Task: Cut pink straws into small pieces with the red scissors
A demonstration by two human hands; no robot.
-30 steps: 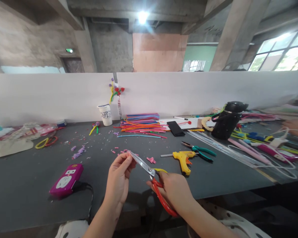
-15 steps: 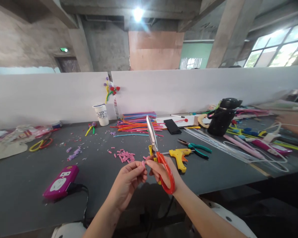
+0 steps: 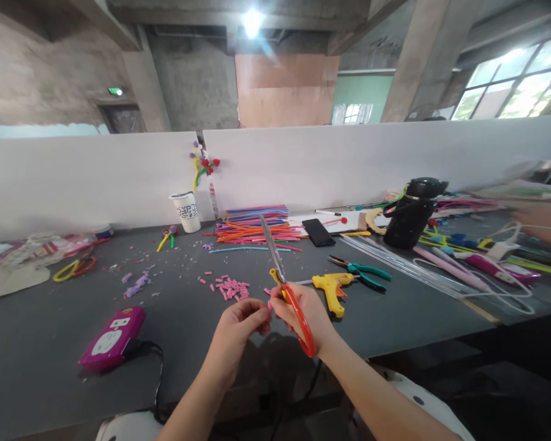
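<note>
My right hand point(image 3: 303, 315) is closed around the red and yellow handles of a pair of scissors point(image 3: 282, 278), whose closed blades point up and away from me. My left hand point(image 3: 241, 331) is pinched, fingertips meeting the right hand's fingers; what it pinches is too small to name. Both hands hover above the near edge of the dark grey table point(image 3: 50, 343). A small heap of cut pink pieces point(image 3: 232, 288) lies on the table just beyond the hands.
A yellow glue gun point(image 3: 330, 288) and green-handled pliers point(image 3: 360, 271) lie right of the scissors. Behind are a stack of coloured strips point(image 3: 257, 223), a phone point(image 3: 318, 232), a white cup point(image 3: 186, 212) and a black jug point(image 3: 411, 211). A magenta power strip point(image 3: 112, 331) lies left. Another person's hand point(image 3: 544, 223) shows far right.
A second ago the scissors lay slanted with my left fingers at the blade tip. The blades have swung upright and my left hand has drawn back beside the right hand.
</note>
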